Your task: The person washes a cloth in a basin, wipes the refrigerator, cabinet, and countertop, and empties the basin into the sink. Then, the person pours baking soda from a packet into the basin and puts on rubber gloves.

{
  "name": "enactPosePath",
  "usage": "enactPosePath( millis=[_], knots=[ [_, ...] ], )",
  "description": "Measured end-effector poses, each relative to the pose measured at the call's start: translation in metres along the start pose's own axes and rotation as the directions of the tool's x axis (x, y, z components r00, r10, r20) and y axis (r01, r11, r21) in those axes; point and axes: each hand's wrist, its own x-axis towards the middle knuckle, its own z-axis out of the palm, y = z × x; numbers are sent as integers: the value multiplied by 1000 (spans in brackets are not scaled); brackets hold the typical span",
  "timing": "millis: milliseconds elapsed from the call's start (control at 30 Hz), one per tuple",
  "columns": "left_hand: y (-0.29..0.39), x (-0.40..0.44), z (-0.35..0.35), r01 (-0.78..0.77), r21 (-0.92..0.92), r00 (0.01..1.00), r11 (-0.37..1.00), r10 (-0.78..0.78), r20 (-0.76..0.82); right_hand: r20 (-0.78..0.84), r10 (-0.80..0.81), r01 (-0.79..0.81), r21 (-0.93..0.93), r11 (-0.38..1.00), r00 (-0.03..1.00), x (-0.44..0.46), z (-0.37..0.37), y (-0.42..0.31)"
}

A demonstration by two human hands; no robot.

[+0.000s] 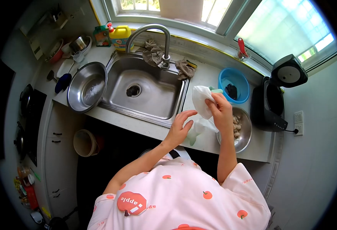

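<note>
My right hand is raised over the counter right of the sink, its fingers closed on the upper part of a white and pale green rubber glove. A similar white and pale green glove hangs or lies lower down by the counter's front edge; whether the two are joined I cannot tell. Beside this lower one is my left hand, with thumb and fingers apart and nothing in them. Partly behind my right forearm, a steel bowl contains pale, lumpy pieces, possibly mushrooms.
A steel sink with an arched faucet lies ahead. Left of it a large metal basin tilts on the counter. At right are a blue basin with something dark inside and a black rice cooker, lid raised. A bucket stands below.
</note>
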Motion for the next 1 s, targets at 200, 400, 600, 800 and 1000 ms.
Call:
enactPosePath(
  millis=[200, 400, 600, 800, 1000],
  knots=[
    [63, 10, -46, -433, 517, 871, 738, 490, 29, 117, -63, 71, -63, 996, 991, -11, 34, -9],
    [56, -36, -115, -525, 796, 766, 301, 574, 289, 297, -71, 52, 69, 996, 952, -31, 97, -44],
    [100, -123, -182, -317, 798, 921, 513, -35, 388, 438, -269, 367, -154, 917, 858, -77, 185, -83],
    [77, -226, -241, 252, 672, 955, 697, -293, -54, 672, -340, 598, -191, 778, 658, -158, 278, -123],
    [35, -329, -236, 498, 805, 867, 323, -153, -474, 783, -456, 808, -99, 580, 423, -234, 330, -147]
  ],
)
